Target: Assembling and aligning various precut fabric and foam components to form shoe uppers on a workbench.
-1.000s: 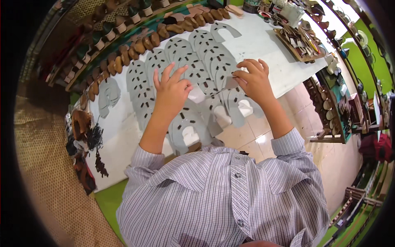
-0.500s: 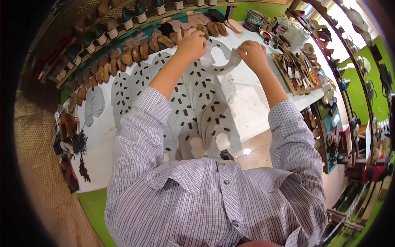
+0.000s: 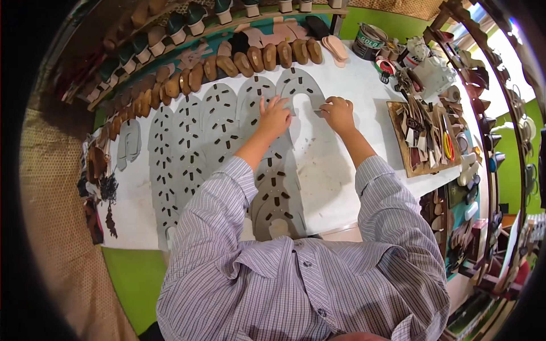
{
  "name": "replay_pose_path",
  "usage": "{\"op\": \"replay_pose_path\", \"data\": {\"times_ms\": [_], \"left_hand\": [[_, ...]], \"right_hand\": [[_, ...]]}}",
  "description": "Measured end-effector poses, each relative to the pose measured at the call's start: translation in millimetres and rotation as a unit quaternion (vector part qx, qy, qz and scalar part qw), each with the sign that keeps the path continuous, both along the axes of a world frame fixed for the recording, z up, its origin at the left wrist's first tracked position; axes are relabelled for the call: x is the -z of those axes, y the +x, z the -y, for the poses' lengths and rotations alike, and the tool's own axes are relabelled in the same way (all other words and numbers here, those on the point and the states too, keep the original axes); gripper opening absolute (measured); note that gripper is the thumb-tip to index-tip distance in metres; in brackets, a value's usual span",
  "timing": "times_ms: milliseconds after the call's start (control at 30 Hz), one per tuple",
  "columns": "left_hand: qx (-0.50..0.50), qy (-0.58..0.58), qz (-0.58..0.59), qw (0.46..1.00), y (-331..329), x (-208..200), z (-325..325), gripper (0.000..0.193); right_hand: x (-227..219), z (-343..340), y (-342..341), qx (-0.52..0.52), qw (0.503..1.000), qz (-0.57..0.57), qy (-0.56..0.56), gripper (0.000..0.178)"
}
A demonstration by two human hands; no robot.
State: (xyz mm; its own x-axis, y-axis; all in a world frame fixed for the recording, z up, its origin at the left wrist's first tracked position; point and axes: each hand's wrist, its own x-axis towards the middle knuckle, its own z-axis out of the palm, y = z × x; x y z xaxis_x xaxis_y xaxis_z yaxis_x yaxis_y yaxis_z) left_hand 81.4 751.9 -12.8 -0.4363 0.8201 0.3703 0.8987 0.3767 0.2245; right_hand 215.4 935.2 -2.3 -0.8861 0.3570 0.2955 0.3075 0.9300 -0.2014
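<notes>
Both my hands are over the white table at the far end of the rightmost column of grey pieces. Between them lies a grey U-shaped shoe upper [image 3: 300, 83] with short dark strips on it. My right hand [image 3: 339, 115] is closed in a pinch on its right end. At the left end is my left hand [image 3: 275, 116], closed at that end with thumb and fingertips; its other fingers rest over the neighbouring column. Similar grey shoe uppers [image 3: 220, 122] overlap in several long columns running toward me. Part of the nearer ones is hidden by my left sleeve.
A row of brown wooden shoe lasts [image 3: 242, 63] borders the far edge of the white table [image 3: 335, 165]. At the right stand a dark paint can [image 3: 368, 41] and a board of tools [image 3: 424, 139]. Two plain grey pieces [image 3: 129, 139] lie far left. Shelves of shoes rise at the right.
The U-shaped upper has come down from a raised, curled position to lie at the column's far end. Both hands have moved nearer to me, and my view has shifted.
</notes>
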Motion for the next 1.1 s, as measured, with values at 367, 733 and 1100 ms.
{"op": "replay_pose_path", "data": {"times_ms": [367, 733, 1100], "left_hand": [[-0.027, -0.007, 0.012, 1.000, 28.9, -1.1, -3.1, 0.008], [-0.036, -0.139, 0.043, 0.989, 50.8, 14.6, 20.5, 0.050], [-0.033, -0.144, 0.094, 0.984, 80.9, -4.4, 115.3, 0.062]], "right_hand": [[5.8, -6.8, 10.6, -0.041, 0.999, -0.005, -0.031, 0.015], [16.5, 18.9, 35.5, -0.015, 0.994, 0.101, -0.044, 0.045], [3.0, 110.8, 60.9, 0.007, 0.989, 0.141, -0.036, 0.048]]}}
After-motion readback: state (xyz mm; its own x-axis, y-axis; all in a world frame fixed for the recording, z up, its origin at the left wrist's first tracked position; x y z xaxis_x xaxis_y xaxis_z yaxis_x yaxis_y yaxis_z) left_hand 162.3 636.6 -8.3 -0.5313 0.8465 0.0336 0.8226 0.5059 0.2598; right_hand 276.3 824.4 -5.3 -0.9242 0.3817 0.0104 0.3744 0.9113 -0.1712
